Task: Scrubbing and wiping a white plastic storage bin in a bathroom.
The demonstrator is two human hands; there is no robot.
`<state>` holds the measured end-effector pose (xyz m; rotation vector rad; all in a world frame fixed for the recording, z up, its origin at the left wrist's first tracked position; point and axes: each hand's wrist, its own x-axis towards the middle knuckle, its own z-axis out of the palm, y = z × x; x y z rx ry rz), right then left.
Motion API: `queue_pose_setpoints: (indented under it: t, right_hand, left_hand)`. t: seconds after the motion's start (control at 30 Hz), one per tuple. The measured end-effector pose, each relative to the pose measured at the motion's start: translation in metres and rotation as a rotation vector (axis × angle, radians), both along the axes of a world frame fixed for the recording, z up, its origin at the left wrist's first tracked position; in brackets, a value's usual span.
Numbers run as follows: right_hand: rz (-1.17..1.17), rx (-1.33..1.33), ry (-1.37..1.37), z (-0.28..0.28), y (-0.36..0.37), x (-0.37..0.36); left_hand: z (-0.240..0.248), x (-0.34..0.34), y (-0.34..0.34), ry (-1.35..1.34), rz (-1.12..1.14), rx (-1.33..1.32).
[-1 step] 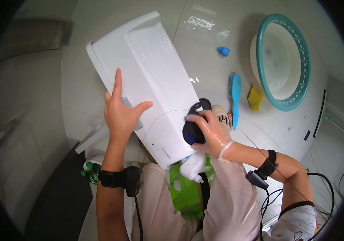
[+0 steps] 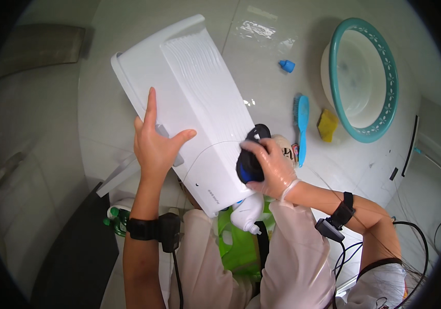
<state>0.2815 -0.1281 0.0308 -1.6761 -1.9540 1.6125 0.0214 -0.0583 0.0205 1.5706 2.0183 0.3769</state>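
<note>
A white plastic washboard (image 2: pixel 220 98) with a ribbed strip lies slanted before me, its near end at my knees. My left hand (image 2: pixel 156 147) rests on its left side, thumb and forefinger stretched wide apart; the other fingers are partly hidden at the edge. In a clear glove, my right hand (image 2: pixel 274 172) is closed on a black item with a blue patch (image 2: pixel 250 162), possibly a small shoe, at the board's lower right edge. Just below it, a white squeeze bottle (image 2: pixel 246 213) lies tilted between my knees.
A basin with a teal rim (image 2: pixel 335 77) stands at the right. A blue brush (image 2: pixel 302 129), a yellow sponge (image 2: pixel 327 125) and a blue cap (image 2: pixel 286 66) lie on the tiled floor (image 2: pixel 261 87). Something bright green (image 2: pixel 238 260) is between my legs. Cables trail from my wristbands.
My right hand and the black item have shifted slightly right along the board's edge. The left hand stays where it was.
</note>
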Motion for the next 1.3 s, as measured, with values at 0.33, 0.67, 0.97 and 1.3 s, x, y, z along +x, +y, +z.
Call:
queue_pose_setpoints:
  t: [0.33,0.67,0.97,1.3]
  right_hand:
    - [0.238,0.071,0.187,-0.015,-0.004,0.016]
    - [-0.047,-0.010,-0.064,-0.008,-0.006,-0.008]
    - [-0.143,-0.032,-0.096,-0.015,-0.013,-0.009]
    - [-0.165,0.014,-0.085,-0.023,-0.017,-0.008]
  left_hand:
    - [0.001,0.001,0.001,-0.032,0.013,-0.022]
    - [-0.001,0.000,0.001,0.001,-0.010,0.035]
    - [0.001,0.001,0.002,0.000,0.003,0.012]
    - [0.001,0.002,0.002,0.003,-0.005,0.029]
